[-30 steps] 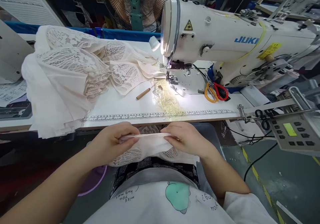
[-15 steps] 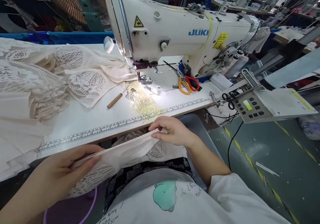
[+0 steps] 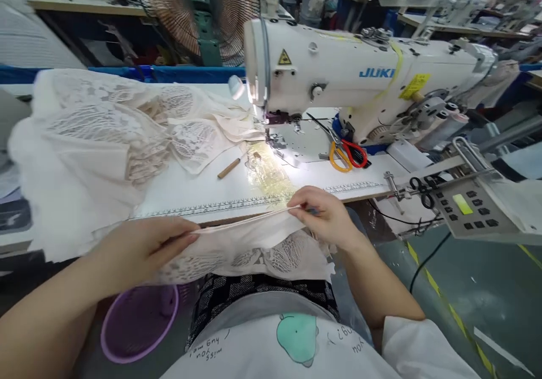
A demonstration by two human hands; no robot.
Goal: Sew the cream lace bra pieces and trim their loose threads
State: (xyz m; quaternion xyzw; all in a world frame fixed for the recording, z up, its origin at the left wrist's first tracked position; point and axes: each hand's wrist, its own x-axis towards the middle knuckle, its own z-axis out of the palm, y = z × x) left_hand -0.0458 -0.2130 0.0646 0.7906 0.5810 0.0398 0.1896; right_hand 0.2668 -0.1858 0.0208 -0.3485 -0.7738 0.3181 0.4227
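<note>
A pale lace garment (image 3: 249,240), cream-white with patterned lace panels, is stretched between my two hands just in front of the table edge. My left hand (image 3: 156,249) pinches its upper edge at the left end. At the other end, my right hand (image 3: 324,215) grips the same edge between thumb and fingers. The lower part of the lace hangs toward my lap. Beyond it stands a white JUKI sewing machine (image 3: 330,74), its needle area lit. More fabric (image 3: 190,142) lies on the table, one end reaching under the needle.
Scissors (image 3: 349,153) with red and yellow handles lie on the machine bed. A wooden-handled tool (image 3: 229,168) rests on the white table (image 3: 203,190). A purple basket (image 3: 139,325) stands below at left. The control panel (image 3: 470,204) juts out at right; a fan (image 3: 203,17) stands behind.
The view has swung left, so the machine and table appear farther right. Both hands still hold the lace garment, which now looks straighter and shows more of its hanging lower part.
</note>
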